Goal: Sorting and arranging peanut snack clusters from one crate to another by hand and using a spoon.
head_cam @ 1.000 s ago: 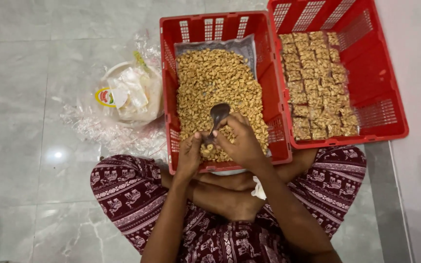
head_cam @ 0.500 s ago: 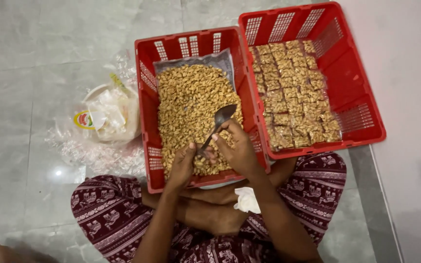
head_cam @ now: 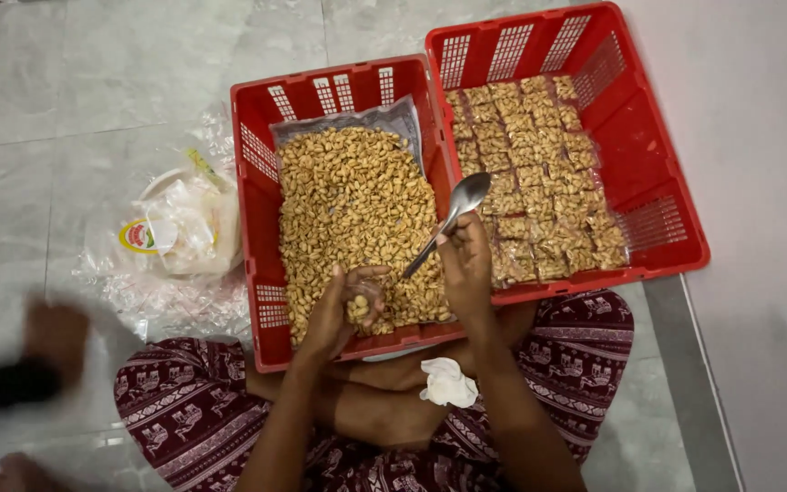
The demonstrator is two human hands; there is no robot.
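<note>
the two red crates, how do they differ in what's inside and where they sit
The left crate holds loose peanuts heaped on a clear liner; the right crate holds small sealed packets laid in rows. The left crate sits straight before the person's lap, under the left hand and the right hand holding a spoon; the right crate sits farther off and turned at an angle. Both are red slotted plastic, touching side by side.

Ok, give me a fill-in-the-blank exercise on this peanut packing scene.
1. The right hand holds a metal ____ above the loose peanuts.
2. The left hand holds a small clear ____ with a few peanuts in it.
3. Both crates are coloured ____.
4. The filled packets lie in the crate on the person's ____ side.

Missing words: spoon; bag; red; right
</note>
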